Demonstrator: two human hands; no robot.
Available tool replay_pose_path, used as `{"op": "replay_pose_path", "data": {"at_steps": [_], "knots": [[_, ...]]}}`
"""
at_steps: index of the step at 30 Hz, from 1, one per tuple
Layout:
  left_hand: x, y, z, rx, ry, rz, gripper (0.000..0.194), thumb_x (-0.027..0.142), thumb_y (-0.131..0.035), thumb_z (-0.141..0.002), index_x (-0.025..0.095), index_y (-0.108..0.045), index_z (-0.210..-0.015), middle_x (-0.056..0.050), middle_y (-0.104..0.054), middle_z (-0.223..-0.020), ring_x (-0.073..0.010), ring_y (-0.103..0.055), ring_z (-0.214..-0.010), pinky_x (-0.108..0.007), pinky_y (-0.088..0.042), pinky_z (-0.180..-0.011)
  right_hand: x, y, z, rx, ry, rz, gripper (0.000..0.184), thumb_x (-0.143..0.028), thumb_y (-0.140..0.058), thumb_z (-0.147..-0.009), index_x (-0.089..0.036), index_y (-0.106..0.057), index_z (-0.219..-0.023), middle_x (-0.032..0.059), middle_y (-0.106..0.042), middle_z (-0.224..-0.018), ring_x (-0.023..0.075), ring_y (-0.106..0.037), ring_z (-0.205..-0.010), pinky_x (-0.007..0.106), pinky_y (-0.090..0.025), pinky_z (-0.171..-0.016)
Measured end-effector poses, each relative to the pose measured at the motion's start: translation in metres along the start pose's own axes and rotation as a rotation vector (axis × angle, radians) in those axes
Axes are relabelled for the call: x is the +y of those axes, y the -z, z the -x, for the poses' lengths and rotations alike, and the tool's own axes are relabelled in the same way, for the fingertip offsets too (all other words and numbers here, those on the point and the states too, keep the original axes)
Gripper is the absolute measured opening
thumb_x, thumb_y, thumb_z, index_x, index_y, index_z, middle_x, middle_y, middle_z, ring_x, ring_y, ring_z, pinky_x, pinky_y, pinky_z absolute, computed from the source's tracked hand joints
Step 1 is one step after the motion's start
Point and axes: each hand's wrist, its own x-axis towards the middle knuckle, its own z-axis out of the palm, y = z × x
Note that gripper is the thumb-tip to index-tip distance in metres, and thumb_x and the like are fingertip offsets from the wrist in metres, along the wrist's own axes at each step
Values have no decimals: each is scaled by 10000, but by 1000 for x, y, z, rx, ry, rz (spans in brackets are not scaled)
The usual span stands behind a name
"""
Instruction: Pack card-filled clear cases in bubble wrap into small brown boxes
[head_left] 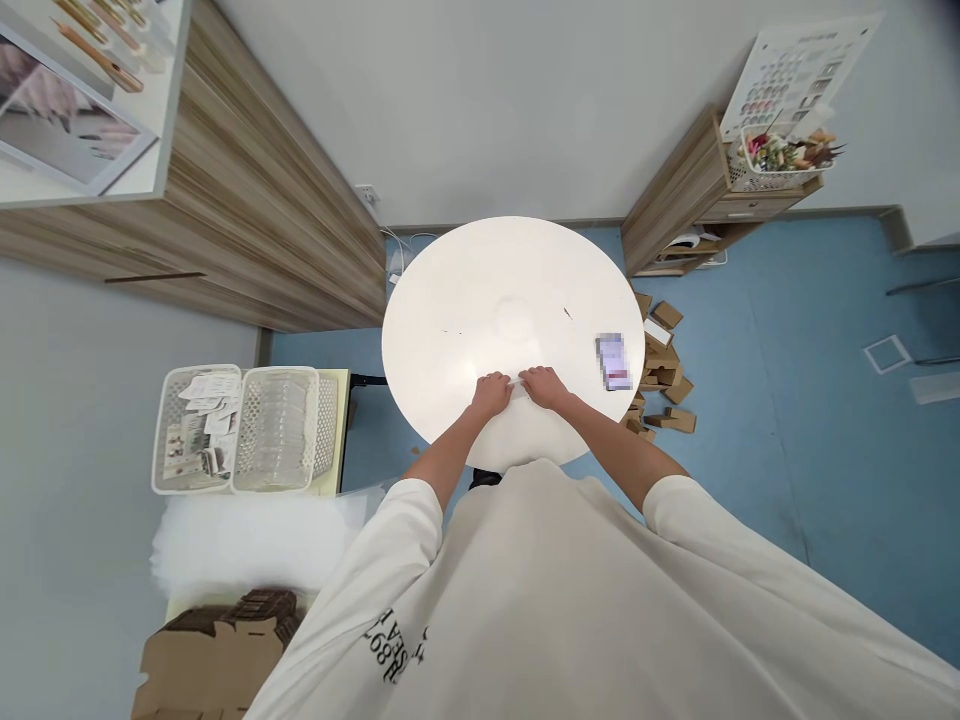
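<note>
Both my hands rest close together on the near part of a round white table [465,300]. My left hand [491,392] and my right hand [544,385] have their fingers curled and pinch a small white item [518,386] between them; I cannot make out what it is. A blurred phone-like object [613,361] lies on the table to the right of my right hand.
Several small cardboard boxes [664,375] lie on the blue floor right of the table. Two white baskets [244,428] sit on a low stand at the left, with white padding and flat cardboard [210,650] below. Wooden cabinets stand left and back right.
</note>
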Motion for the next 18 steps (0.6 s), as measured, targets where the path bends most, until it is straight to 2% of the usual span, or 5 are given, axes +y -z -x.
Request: {"op": "replay_pose_path", "data": {"at_steps": [3,6,13,18], "knots": [[-3,-3,-15,17,30,-29,354,343,-343,-1041,221,-622,-1222,-121,-587,-1323,-297,-502,-1306,-468,-320,-1107,4,1,-14,-13,-43,9,349,-269,-389,-1039,-216,-617,-1298,144,-627,-1260,297,-529,-1191,422,-351,-1005],[-3,-4,-22,45,40,-43,350,323,-344,-1039,208,-611,-1235,-136,-594,-1291,-305,-502,-1294,-480,-291,-1113,8,-1,-23,-10,-63,15,347,-281,-402,-1035,-214,-637,-1282,156,-592,-1285,310,-506,-1198,437,-351,-1008],[-4,-10,-19,111,16,-89,321,273,-371,-1018,225,-567,-1268,-141,-597,-1260,-303,-513,-1263,-480,-278,-1111,9,-12,-26,76,-83,3,363,-277,-396,-1028,-197,-604,-1314,162,-569,-1289,315,-479,-1185,441,-331,-1027],[-7,-16,-15,114,-23,-116,378,302,-437,-990,213,-530,-1345,-165,-565,-1322,-333,-484,-1306,-503,-271,-1120,11,-19,-18,154,-121,-35,439,-269,-438,-998,-188,-499,-1425,164,-485,-1453,324,-405,-1320,457,-275,-1107]]}}
